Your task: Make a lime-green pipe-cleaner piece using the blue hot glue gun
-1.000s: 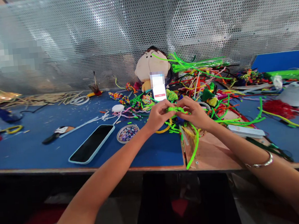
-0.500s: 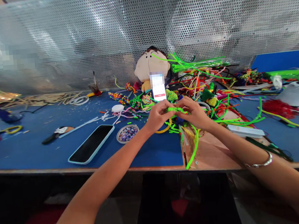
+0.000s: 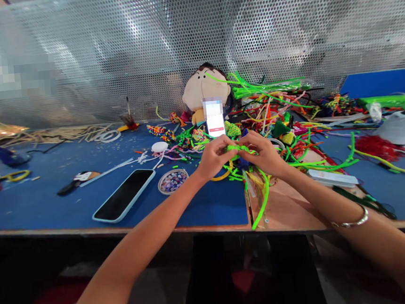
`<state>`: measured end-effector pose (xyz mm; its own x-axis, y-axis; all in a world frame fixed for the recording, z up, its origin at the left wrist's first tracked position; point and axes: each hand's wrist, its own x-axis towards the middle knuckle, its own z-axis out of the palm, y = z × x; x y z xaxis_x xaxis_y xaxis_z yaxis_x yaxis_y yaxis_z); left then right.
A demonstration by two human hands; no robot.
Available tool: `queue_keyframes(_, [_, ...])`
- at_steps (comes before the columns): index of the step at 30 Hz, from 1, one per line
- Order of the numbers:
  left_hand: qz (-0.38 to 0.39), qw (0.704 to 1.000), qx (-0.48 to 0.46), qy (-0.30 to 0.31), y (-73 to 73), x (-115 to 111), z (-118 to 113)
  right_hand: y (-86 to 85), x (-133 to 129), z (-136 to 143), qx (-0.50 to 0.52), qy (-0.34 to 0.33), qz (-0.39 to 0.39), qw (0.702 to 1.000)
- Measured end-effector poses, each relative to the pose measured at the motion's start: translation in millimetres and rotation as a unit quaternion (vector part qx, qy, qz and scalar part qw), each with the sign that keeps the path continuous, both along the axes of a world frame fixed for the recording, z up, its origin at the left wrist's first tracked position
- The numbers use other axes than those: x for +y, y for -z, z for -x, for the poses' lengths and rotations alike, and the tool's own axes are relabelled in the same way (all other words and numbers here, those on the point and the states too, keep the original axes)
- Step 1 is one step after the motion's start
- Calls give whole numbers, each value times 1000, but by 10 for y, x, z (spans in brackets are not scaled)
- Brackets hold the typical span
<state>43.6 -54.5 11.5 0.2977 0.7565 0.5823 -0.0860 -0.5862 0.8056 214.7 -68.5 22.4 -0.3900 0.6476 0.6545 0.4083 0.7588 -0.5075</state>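
Between my two hands is a bright green knotted piece of pipe cleaner (image 3: pixel 237 148), twisted and bumpy. My left hand (image 3: pixel 215 158) pinches its left end with thumb and fingers. The right end is in the bent fingers of my right hand (image 3: pixel 264 155). A loose green strand (image 3: pixel 263 203) hangs below my right hand to the table's front edge. Tangled colourful cords and woven pieces lie just behind and under both hands, so the piece's lower side is hidden. A lit phone (image 3: pixel 215 122) stands upright right behind my hands, against a plush doll (image 3: pixel 206 88).
On the blue table (image 3: pixel 207 208), a dark-screened phone (image 3: pixel 124 196) and a round patterned coaster (image 3: pixel 173 181) lie left of my hands. Scissors (image 3: pixel 13 176) are at the far left. A heap of coloured strands (image 3: pixel 273 108) spreads to the right, before a perforated metal panel (image 3: pixel 108 51).
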Motion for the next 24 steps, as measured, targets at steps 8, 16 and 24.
queue_keyframes(8, [3,1000,-6,-7,5,30,12,39,21,5,45,-22,44,998])
queue_keyframes(16, [11,1000,-17,-8,13,32,10,36,34,10,41,-5,26,999])
queue_keyframes(24, [6,1000,-26,3,37,51,2,34,39,11,49,11,21,999])
